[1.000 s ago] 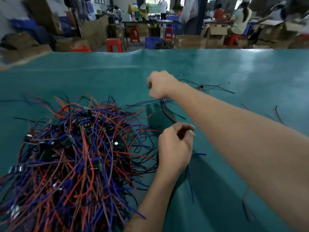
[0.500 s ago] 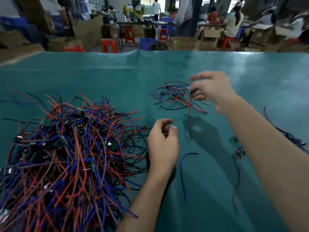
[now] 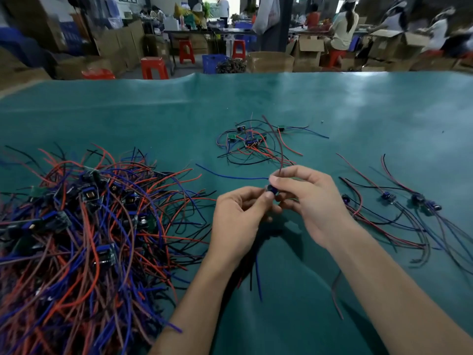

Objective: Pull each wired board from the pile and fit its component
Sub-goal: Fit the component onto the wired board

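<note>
Both your hands, left and right, pinch one small board (wires dangling) beside the pile.

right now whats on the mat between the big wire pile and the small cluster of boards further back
In the head view, mostly bare green mat, crossed by one loose blue wire lying between the big pile and the small cluster.

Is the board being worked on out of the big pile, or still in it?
Out. Both hands, left hand and right hand, pinch the small board above the mat, apart from the big pile; its wires hang free.
</note>
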The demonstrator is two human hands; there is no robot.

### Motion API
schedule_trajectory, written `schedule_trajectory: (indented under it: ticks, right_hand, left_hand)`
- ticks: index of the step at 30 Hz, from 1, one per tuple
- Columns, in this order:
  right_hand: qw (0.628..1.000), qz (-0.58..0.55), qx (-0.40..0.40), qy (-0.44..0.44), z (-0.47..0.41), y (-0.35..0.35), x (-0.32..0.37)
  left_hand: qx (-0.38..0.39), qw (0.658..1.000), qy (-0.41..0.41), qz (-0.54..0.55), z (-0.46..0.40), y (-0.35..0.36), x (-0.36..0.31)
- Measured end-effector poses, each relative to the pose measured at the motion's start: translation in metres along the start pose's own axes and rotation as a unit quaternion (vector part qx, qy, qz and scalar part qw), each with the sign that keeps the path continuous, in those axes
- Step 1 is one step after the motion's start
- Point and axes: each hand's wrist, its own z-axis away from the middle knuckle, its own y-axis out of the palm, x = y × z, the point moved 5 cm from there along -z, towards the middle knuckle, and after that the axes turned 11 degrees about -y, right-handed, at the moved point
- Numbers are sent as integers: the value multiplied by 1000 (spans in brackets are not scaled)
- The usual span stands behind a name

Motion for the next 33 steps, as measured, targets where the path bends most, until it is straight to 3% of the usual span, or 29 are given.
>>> schedule_trajectory:
  ticks: [7,10,17,24,27,30,32,33]
  right_hand:
    - [987,60,149,2,-3,-14,4]
    - [983,90,160,-6,-4,-20,8]
    - [999,-13,40,-7,-4,-15,-1]
    - [992,56,-62,-91,-10,-31,9]
    - [975,-33,-192,-105,-14,-61,17]
    - [916,-154,-361,-87,-11,-95,17]
    - [927,-148,-341,-45,-12,-92,14]
    - [956,-120,-269,-13,-14,-78,10]
  left_hand:
    - [-12,998,-1,-63,0,0,4]
    - [6,996,-1,-87,0,2,4]
    - [-9,998,-2,-56,-2,-2,4]
    - [20,998,-21,-61,-3,2,5]
    - [25,998,-19,-62,-1,3,5]
    - [-31,999,-8,-34,-2,-5,5]
    - [-74,997,-3,-6,-4,-10,5]
    - [-83,997,-3,5,-4,-11,5]
